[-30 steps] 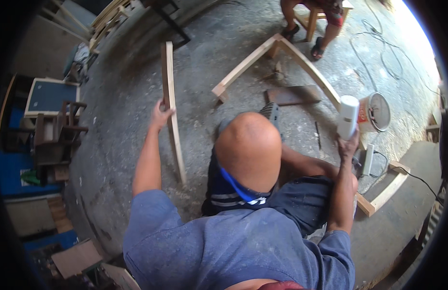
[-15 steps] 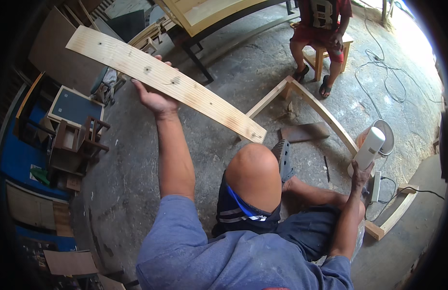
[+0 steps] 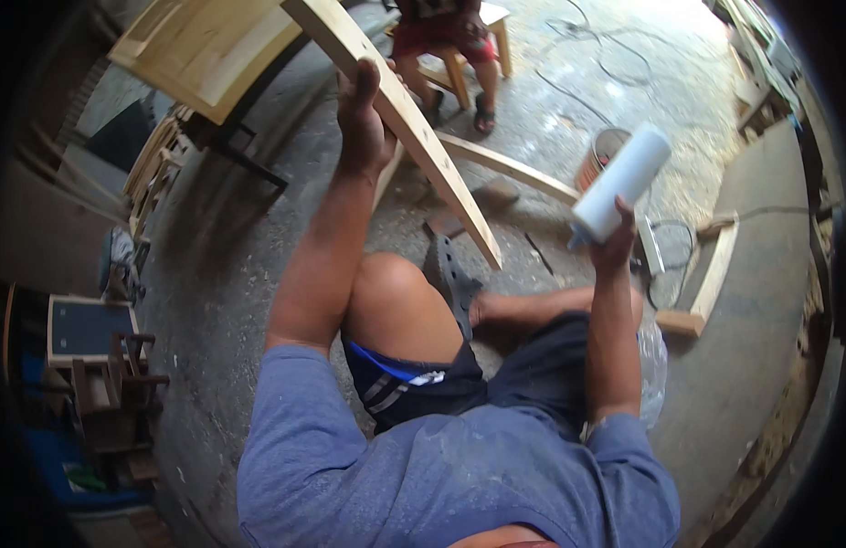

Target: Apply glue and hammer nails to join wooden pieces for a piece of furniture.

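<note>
My left hand (image 3: 364,123) is closed around a long pale wooden plank (image 3: 434,157), its thumb against the near face. The plank slants from the upper left down toward the middle, above my raised knee, and is turned partly edge-on. In my right hand (image 3: 617,239) is a white squeeze bottle (image 3: 627,178), tilted so that its narrow nozzle end points down and to the left. The bottle is apart from the plank. Beyond the plank, an angled wooden frame (image 3: 510,164) lies on the floor, partly hidden by the plank and my left arm.
Behind the white bottle stands a bucket (image 3: 589,169). A power strip (image 3: 650,247) and a curved wooden piece (image 3: 715,274) lie at the right. A person sits on a wooden stool (image 3: 496,41) at the far side. Furniture pieces (image 3: 103,393) are stacked at the left.
The plank has swung from lying broad face up to a steeper, edge-on slant. The white bottle has moved up and left and now tips nozzle-down. My view has shifted to the right.
</note>
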Available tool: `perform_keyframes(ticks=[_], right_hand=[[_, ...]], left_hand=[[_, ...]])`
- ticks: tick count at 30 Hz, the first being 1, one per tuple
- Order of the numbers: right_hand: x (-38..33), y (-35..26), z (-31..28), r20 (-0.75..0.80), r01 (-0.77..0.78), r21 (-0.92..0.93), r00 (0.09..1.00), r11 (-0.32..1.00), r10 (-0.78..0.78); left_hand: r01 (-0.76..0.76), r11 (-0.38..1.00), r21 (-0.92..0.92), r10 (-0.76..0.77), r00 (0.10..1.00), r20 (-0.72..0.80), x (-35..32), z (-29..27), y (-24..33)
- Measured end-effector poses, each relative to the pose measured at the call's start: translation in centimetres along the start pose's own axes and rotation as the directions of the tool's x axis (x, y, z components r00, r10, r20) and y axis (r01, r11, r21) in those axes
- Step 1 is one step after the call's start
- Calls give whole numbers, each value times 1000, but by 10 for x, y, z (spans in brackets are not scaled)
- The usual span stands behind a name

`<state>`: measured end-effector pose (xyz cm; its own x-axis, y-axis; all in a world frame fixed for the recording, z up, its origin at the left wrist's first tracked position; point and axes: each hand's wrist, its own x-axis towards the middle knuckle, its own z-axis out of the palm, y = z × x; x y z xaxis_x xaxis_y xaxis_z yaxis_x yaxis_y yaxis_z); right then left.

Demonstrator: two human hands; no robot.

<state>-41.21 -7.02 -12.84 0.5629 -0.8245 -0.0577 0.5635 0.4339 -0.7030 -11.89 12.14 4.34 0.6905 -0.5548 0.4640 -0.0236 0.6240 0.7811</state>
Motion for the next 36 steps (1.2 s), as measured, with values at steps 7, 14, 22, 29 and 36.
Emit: perform_keyframes(ticks=[7, 14, 22, 29, 36], right_hand=[[-22, -102, 115, 221, 195, 181, 947, 964, -233], [-60, -212, 242, 614, 494, 294, 558, 818, -558], [-100, -209, 313, 536, 652, 68, 614, 755, -579], [-85, -204, 299, 682, 672, 56, 515, 739, -520], [-62, -201, 286, 772, 565, 245, 378, 788, -511]], left_hand=[[10, 938, 345, -158, 901, 404, -17, 69, -2], [-11, 979, 206, -119, 784, 609, -57, 136, 32], [23, 982, 189, -134, 789, 600, -71, 147, 54], [50, 981, 186, -154, 780, 607, -69, 145, 56], [46, 985, 169, -143, 762, 631, -67, 143, 55]])
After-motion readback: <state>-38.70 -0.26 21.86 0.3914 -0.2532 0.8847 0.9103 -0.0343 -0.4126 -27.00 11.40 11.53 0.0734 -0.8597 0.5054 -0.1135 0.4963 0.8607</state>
